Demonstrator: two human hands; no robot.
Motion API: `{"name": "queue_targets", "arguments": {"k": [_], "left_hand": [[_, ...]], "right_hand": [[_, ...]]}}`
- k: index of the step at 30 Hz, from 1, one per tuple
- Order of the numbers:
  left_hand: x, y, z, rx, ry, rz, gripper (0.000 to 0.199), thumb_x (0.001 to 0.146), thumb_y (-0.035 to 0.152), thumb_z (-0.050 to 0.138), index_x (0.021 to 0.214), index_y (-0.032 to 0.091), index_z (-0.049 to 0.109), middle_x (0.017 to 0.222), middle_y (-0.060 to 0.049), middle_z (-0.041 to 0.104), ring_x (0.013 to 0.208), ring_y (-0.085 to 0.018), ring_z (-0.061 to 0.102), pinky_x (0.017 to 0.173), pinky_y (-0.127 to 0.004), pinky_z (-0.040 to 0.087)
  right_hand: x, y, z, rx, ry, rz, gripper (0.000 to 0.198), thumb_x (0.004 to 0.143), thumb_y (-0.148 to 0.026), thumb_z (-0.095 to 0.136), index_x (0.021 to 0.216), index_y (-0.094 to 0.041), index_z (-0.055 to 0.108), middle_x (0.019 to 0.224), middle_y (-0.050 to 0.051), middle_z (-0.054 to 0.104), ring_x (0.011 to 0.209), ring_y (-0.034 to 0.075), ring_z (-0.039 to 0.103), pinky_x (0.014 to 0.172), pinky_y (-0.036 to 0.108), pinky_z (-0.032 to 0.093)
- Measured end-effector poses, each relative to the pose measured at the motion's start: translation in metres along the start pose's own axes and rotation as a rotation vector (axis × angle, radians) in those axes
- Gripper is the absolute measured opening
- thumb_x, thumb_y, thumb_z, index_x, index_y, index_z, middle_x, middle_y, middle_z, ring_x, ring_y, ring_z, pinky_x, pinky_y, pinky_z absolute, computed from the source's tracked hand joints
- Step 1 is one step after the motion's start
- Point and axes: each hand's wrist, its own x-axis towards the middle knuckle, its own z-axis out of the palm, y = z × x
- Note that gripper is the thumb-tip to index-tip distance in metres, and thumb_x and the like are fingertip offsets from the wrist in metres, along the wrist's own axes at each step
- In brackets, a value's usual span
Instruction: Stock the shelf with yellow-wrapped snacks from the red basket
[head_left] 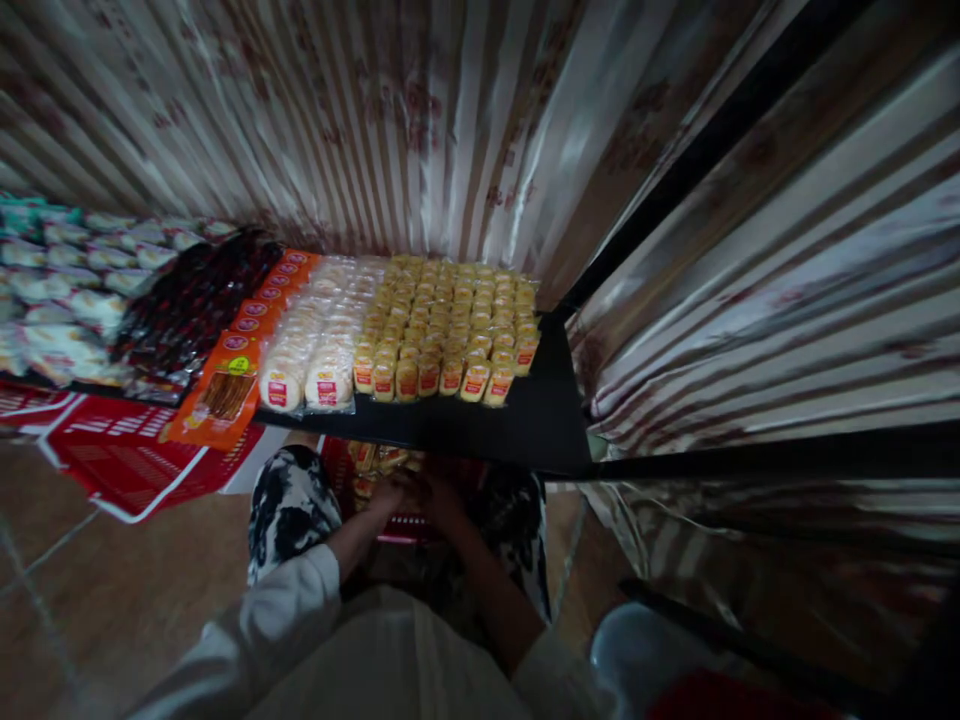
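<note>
Both my hands are low between my knees, over a red basket (409, 532) tucked partly under the shelf edge. Inside it lie several small yellow wrapped snack packets (365, 458). My left hand (386, 497) reaches in at the packets, with its fingers dim and blurred. My right hand (441, 502) is beside it, close to or touching it. Shadow hides whether either hand holds a packet. Above them on the black shelf stand tight rows of similar yellow packets (450, 325) with red and orange labels.
Left of the yellow rows on the black shelf (540, 425) are round white wrapped cakes (328, 385), an orange snack bag (225, 385), dark shiny packets (187, 310) and white packets (67, 340). Another red basket (127, 455) stands below left. Striped curtains (420, 120) hang behind and right.
</note>
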Motion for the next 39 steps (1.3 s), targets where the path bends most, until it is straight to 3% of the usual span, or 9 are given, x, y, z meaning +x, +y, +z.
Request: {"name": "queue_targets", "arguments": {"k": [3,9,12,16,21,25,29,35,39], "left_hand": [[-0.009,0.008,-0.018,-0.035,-0.02,-0.022,0.009,0.078,0.008,0.053,0.082,0.014,0.059,0.066,0.002,0.057,0.057,-0.008,0.053,0.051,-0.018,0.04],[-0.037,0.03,-0.045,-0.12,-0.134,0.066,0.013,0.073,0.015,0.061,0.086,0.014,0.059,0.068,0.004,0.056,0.049,-0.004,0.047,0.047,-0.017,0.036],[-0.051,0.041,-0.05,-0.117,-0.158,0.1,0.024,0.071,0.021,0.065,0.093,0.014,0.058,0.066,0.005,0.056,0.047,-0.005,0.046,0.046,-0.017,0.033],[-0.064,0.049,-0.048,-0.154,-0.198,0.214,0.037,0.069,0.034,0.069,0.098,0.013,0.057,0.063,0.005,0.054,0.05,-0.006,0.047,0.048,-0.018,0.033],[-0.073,0.06,-0.035,-0.172,-0.197,0.386,0.046,0.06,0.036,0.074,0.097,0.014,0.058,0.073,0.001,0.059,0.063,-0.01,0.053,0.06,-0.021,0.041],[-0.08,0.076,-0.02,-0.01,-0.137,0.553,0.032,0.066,0.027,0.066,0.095,0.014,0.061,0.077,0.0,0.061,0.07,-0.013,0.054,0.067,-0.024,0.043],[-0.086,0.099,0.0,0.192,-0.085,0.708,0.033,0.069,0.016,0.056,0.101,0.016,0.062,0.084,-0.002,0.062,0.071,-0.013,0.054,0.069,-0.024,0.043],[-0.087,0.141,0.035,0.346,0.007,0.869,0.038,0.072,0.014,0.052,0.11,0.019,0.061,0.093,-0.002,0.061,0.073,-0.012,0.054,0.074,-0.025,0.046],[-0.078,0.16,0.061,0.287,0.103,0.898,0.047,0.076,0.012,0.051,0.122,0.02,0.052,0.109,-0.005,0.059,0.079,-0.012,0.057,0.081,-0.028,0.048]], "right_hand": [[-0.007,-0.002,-0.009,0.107,-0.001,-0.059,0.031,0.078,-0.009,0.049,0.1,-0.02,0.066,0.113,0.006,0.066,0.108,0.019,0.059,0.094,0.032,0.043],[-0.028,-0.012,-0.031,0.258,-0.058,-0.125,0.037,0.079,-0.015,0.053,0.115,-0.016,0.061,0.118,0.01,0.064,0.11,0.021,0.059,0.097,0.034,0.043],[-0.04,-0.019,-0.042,0.305,-0.074,-0.134,0.037,0.078,-0.02,0.055,0.114,-0.017,0.062,0.114,0.009,0.067,0.105,0.022,0.062,0.094,0.036,0.046],[-0.051,-0.021,-0.053,0.388,0.014,-0.178,0.035,0.076,-0.025,0.058,0.11,-0.018,0.064,0.108,0.007,0.069,0.097,0.021,0.064,0.089,0.036,0.049],[-0.058,-0.013,-0.066,0.456,0.152,-0.177,0.037,0.076,-0.03,0.059,0.11,-0.018,0.063,0.11,0.01,0.067,0.1,0.023,0.063,0.091,0.039,0.047],[-0.063,-0.008,-0.08,0.56,0.176,-0.175,0.035,0.077,-0.034,0.057,0.108,-0.019,0.062,0.107,0.009,0.068,0.096,0.023,0.064,0.088,0.039,0.05],[-0.063,-0.002,-0.095,0.699,0.188,-0.185,0.035,0.079,-0.037,0.055,0.11,-0.022,0.061,0.107,0.006,0.068,0.099,0.021,0.064,0.088,0.035,0.051],[-0.046,0.016,-0.122,0.729,0.444,-0.103,0.041,0.075,-0.039,0.061,0.112,-0.021,0.061,0.111,0.007,0.067,0.098,0.022,0.064,0.09,0.038,0.051],[-0.02,0.029,-0.143,0.847,0.563,-0.09,0.041,0.071,-0.039,0.063,0.106,-0.019,0.062,0.099,0.007,0.071,0.089,0.021,0.067,0.084,0.037,0.053]]}}
